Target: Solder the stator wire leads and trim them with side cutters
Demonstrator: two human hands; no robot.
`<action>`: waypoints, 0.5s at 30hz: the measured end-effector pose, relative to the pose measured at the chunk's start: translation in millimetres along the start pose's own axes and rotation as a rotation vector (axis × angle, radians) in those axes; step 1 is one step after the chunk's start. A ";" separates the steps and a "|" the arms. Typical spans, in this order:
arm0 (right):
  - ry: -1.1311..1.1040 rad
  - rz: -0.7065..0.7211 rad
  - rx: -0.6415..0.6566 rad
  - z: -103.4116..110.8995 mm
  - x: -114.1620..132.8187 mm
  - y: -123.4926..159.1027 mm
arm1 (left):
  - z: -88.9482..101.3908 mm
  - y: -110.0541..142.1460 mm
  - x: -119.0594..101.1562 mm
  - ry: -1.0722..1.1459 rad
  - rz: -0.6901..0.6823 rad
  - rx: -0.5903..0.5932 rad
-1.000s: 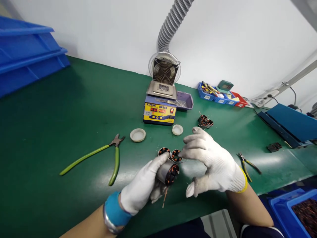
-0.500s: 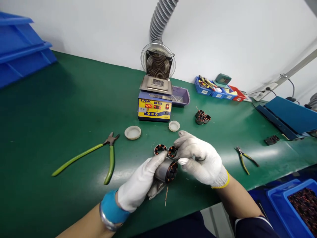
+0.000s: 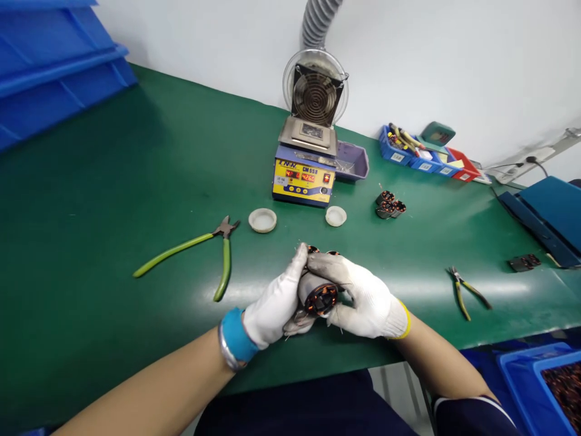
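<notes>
Between my gloved hands is a grey cylindrical motor stator [image 3: 314, 284], its end with black insulation and copper windings turned toward me. My left hand [image 3: 275, 306] is closed around its left side and underside. Over its top and right side curve the fingers of my right hand [image 3: 365, 297], the thumb near the lower edge of the wound end. Thin wire ends show below the hands. Just behind them, mostly hidden, stand two more stators, one near my left thumb [image 3: 313, 249] and the other [image 3: 333, 253] by my right fingers.
Green-handled cutters [image 3: 223, 242] lie to the left, smaller pliers [image 3: 459, 290] to the right. Behind are two white dishes [image 3: 262, 220], a yellow-blue solder pot [image 3: 303, 181] and a cluster of stators [image 3: 388, 206]. Blue bins [image 3: 59, 66] stand at the far left.
My right hand has moved from pinching by the stator's wire to wrapping around its body. The stator's wound end now faces more toward me. The whole view has shifted.
</notes>
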State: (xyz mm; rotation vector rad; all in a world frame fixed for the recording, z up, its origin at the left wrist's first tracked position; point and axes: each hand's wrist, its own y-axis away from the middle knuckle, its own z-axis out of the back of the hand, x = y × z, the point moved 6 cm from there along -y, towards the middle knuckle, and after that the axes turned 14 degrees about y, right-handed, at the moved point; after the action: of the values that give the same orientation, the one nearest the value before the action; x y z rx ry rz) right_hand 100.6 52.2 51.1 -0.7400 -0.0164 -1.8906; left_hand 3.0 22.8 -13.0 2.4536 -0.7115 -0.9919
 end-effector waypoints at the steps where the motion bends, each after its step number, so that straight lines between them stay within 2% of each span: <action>1: 0.009 0.020 -0.038 0.7 1.0 0.9 | -0.5 -0.5 4.7 0.011 0.068 0.023; 3: 0.029 0.042 -0.118 7.4 -0.6 4.7 | -3.8 -0.4 9.4 0.022 0.154 0.100; 5: 0.084 -0.007 -0.206 17.6 -7.7 10.7 | -6.1 -0.4 1.6 -0.004 0.069 0.140; 7: 0.167 -0.085 -0.282 26.2 -15.9 17.8 | -7.1 1.3 -17.3 -0.121 -0.191 0.116; 9: 0.240 -0.125 -0.292 28.5 -21.0 22.8 | -9.2 8.1 -37.4 -0.357 -0.498 0.024; 11: 0.300 -0.115 -0.268 26.8 -22.5 24.8 | -13.4 14.9 -47.9 -0.605 -0.659 -0.066; 13: 0.364 -0.113 -0.265 26.6 -23.6 25.5 | -15.0 16.6 -49.4 -0.749 -0.620 -0.089; 15: 0.402 -0.112 -0.323 31.2 -24.3 26.8 | -16.4 16.3 -44.3 -0.783 -0.467 0.038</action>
State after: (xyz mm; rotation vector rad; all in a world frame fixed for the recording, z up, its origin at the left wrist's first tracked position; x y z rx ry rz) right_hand 144.3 71.0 55.8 -0.5655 0.5201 -2.1474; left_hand -17.5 38.7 29.7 2.2643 -0.3563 -2.1871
